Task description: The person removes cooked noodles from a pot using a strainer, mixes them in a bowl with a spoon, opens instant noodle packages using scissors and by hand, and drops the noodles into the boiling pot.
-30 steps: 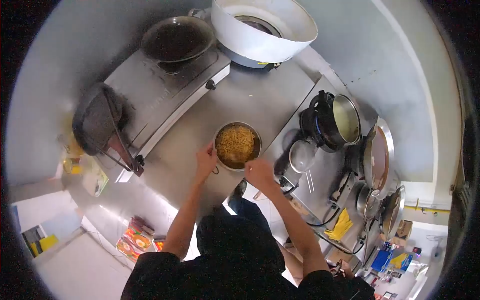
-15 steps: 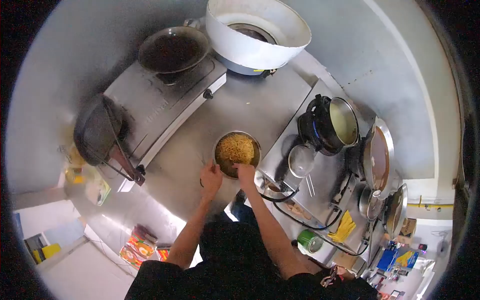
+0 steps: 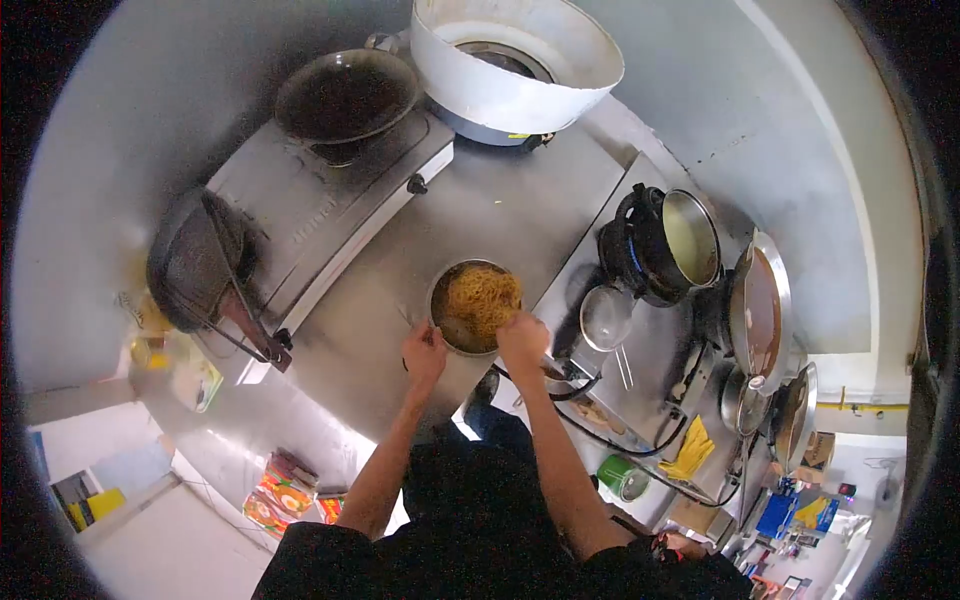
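Observation:
A round metal bowl [image 3: 434,300] stands on the steel counter in front of me, with yellow-brown noodles [image 3: 482,297] in it. My left hand [image 3: 424,352] is closed at the bowl's lower left side. A thin metallic thing, too faint to name, sticks up beside its fingers. My right hand [image 3: 523,343] is curled into a fist at the bowl's lower right rim, close against the noodles. What its fingers grip is hidden.
A gas stove [image 3: 330,215] bears a dark wok [image 3: 345,98] at the left. A large white ring-shaped vessel [image 3: 520,100] stands behind. On the right are a pot [image 3: 690,240], a strainer [image 3: 606,318], a pan of brown liquid [image 3: 762,315], yellow gloves [image 3: 688,452] and a green can [image 3: 624,478].
My right hand has moved right, from inside the bowl's lower part to its right rim. The noodles have shifted and spread toward the right. My left hand has hardly moved.

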`<state>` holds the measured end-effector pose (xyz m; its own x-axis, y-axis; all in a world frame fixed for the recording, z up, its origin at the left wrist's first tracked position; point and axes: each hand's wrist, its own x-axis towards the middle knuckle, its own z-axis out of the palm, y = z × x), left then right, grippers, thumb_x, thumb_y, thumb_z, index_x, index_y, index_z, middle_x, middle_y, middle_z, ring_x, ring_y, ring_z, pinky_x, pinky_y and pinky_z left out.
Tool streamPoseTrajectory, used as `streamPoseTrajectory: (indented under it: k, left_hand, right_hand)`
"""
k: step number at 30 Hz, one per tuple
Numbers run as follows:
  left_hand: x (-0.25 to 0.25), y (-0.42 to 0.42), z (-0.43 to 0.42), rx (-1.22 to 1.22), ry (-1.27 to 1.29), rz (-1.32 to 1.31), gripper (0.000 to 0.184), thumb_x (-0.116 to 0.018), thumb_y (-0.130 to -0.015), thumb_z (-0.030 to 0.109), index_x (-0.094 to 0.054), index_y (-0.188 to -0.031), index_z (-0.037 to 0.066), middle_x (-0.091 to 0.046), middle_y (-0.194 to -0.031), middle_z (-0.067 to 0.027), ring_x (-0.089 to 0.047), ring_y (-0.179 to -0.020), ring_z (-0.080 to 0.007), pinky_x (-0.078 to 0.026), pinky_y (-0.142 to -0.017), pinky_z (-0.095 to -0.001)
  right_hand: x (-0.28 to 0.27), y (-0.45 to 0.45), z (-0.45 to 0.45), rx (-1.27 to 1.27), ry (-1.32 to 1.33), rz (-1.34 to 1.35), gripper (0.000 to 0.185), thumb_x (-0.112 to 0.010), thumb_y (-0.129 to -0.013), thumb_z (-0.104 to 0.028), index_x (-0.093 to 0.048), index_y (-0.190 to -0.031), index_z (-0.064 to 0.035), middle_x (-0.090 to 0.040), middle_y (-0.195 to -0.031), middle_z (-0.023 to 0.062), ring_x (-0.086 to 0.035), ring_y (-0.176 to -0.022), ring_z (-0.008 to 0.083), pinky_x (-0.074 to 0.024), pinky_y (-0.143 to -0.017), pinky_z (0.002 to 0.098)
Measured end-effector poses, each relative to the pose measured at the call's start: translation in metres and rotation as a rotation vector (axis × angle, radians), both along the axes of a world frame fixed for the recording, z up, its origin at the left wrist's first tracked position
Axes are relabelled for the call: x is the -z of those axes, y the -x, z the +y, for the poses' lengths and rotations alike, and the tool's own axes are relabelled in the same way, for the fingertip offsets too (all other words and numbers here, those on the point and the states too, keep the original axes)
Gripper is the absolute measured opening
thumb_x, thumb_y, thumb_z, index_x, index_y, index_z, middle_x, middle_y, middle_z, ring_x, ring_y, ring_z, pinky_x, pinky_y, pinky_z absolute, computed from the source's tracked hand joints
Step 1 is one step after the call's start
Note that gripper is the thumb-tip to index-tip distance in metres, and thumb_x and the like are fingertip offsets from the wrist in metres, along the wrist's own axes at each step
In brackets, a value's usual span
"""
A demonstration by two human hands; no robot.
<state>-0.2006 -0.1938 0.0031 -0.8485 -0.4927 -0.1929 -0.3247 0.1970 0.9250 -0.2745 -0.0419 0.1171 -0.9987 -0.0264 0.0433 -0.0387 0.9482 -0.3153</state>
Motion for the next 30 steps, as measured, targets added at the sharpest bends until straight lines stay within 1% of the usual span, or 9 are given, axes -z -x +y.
streamPoseTrajectory:
  k: [1,5,8,12,16,22,26,28,30]
  left_hand:
    - [0.005,-0.001,-0.001,0.006,-0.091,-0.023,0.037,-0.062,-0.083,0.012,-0.061,-0.117,-0.001,-0.064,-0.075,-0.0167,-0.064,-0.066,-0.0262,-0.049,-0.062,-0.0392]
    - [-0.021,0.006,-0.003,-0.027,-0.007,-0.062,0.033,-0.061,-0.084,0.014,-0.062,-0.114,-0.001,-0.065,-0.078,-0.0168,-0.064,-0.068,-0.0269,-0.049,-0.062,-0.0381]
    - [-0.023,0.003,-0.013,0.002,-0.103,-0.139,0.032,-0.061,-0.085,0.014,-0.062,-0.113,-0.001,-0.066,-0.080,-0.0184,-0.065,-0.069,-0.0267,-0.049,-0.063,-0.0380]
    - [-0.023,-0.005,-0.005,-0.012,-0.037,-0.055,0.030,-0.060,-0.085,0.014,-0.063,-0.109,-0.005,-0.066,-0.073,-0.0183,-0.064,-0.062,-0.0246,-0.049,-0.058,-0.0370]
    - [-0.038,0.000,-0.018,-0.035,-0.123,-0.055,0.024,-0.058,-0.087,0.012,-0.063,-0.100,-0.007,-0.064,-0.064,-0.0149,-0.062,-0.051,-0.0211,-0.047,-0.050,-0.0350]
    - [-0.047,0.002,-0.021,0.068,-0.043,-0.052,0.031,-0.056,-0.090,0.012,-0.062,-0.115,-0.006,-0.064,-0.063,-0.0110,-0.061,-0.050,-0.0156,-0.047,-0.048,-0.0321]
    - [-0.042,-0.006,-0.026,0.043,-0.036,-0.043,0.035,-0.055,-0.090,0.014,-0.059,-0.120,-0.004,-0.063,-0.061,-0.0116,-0.061,-0.050,-0.0157,-0.048,-0.050,-0.0332]
    - [-0.031,-0.003,-0.024,0.039,-0.196,-0.124,0.035,-0.055,-0.090,0.015,-0.059,-0.119,-0.004,-0.063,-0.061,-0.0124,-0.061,-0.050,-0.0159,-0.049,-0.051,-0.0336]
    - [-0.018,-0.002,-0.026,0.098,-0.065,-0.114,0.033,-0.056,-0.090,0.016,-0.061,-0.115,-0.004,-0.063,-0.061,-0.0133,-0.062,-0.051,-0.0159,-0.049,-0.051,-0.0332]
  right_hand:
    - [0.009,0.003,-0.005,-0.053,-0.016,-0.045,0.018,-0.060,-0.074,-0.018,-0.066,-0.067,-0.0022,-0.064,-0.068,0.0202,-0.064,-0.065,0.0373,-0.0515,-0.061,0.0465]
    - [0.047,-0.021,-0.024,-0.275,-0.138,-0.106,0.017,-0.064,-0.071,-0.020,-0.066,-0.066,-0.0036,-0.064,-0.067,0.0187,-0.065,-0.066,0.0362,-0.0523,-0.061,0.0462]
    - [0.025,-0.022,0.004,-0.351,-0.158,-0.270,0.014,-0.060,-0.071,-0.014,-0.068,-0.070,-0.0023,-0.063,-0.064,0.0192,-0.064,-0.063,0.0368,-0.0513,-0.057,0.0470]
    - [0.070,-0.003,-0.014,-0.308,-0.100,-0.004,0.016,-0.061,-0.072,-0.015,-0.069,-0.068,-0.0020,-0.064,-0.065,0.0183,-0.064,-0.064,0.0373,-0.0519,-0.058,0.0477]
    - [0.038,-0.008,0.015,-0.381,-0.148,-0.219,0.017,-0.062,-0.071,-0.016,-0.066,-0.064,-0.0016,-0.062,-0.065,0.0213,-0.064,-0.064,0.0387,-0.0517,-0.057,0.0456]
    - [0.063,-0.020,-0.001,-0.530,-0.099,0.114,0.014,-0.061,-0.070,-0.013,-0.066,-0.064,-0.0017,-0.063,-0.065,0.0208,-0.065,-0.066,0.0368,-0.0502,-0.057,0.0483]
    - [-0.022,-0.017,0.015,-0.410,-0.249,-0.245,0.014,-0.060,-0.070,-0.013,-0.067,-0.068,-0.0013,-0.065,-0.070,0.0203,-0.066,-0.067,0.0352,-0.0518,-0.061,0.0476]
    - [-0.027,-0.032,0.023,-0.488,-0.324,-0.288,0.018,-0.060,-0.072,-0.017,-0.070,-0.074,-0.0016,-0.066,-0.072,0.0195,-0.066,-0.067,0.0344,-0.0536,-0.063,0.0450]
    - [0.008,-0.037,0.012,-0.594,-0.276,-0.201,0.015,-0.060,-0.071,-0.016,-0.067,-0.071,-0.0024,-0.065,-0.068,0.0184,-0.065,-0.064,0.0348,-0.0523,-0.060,0.0455]
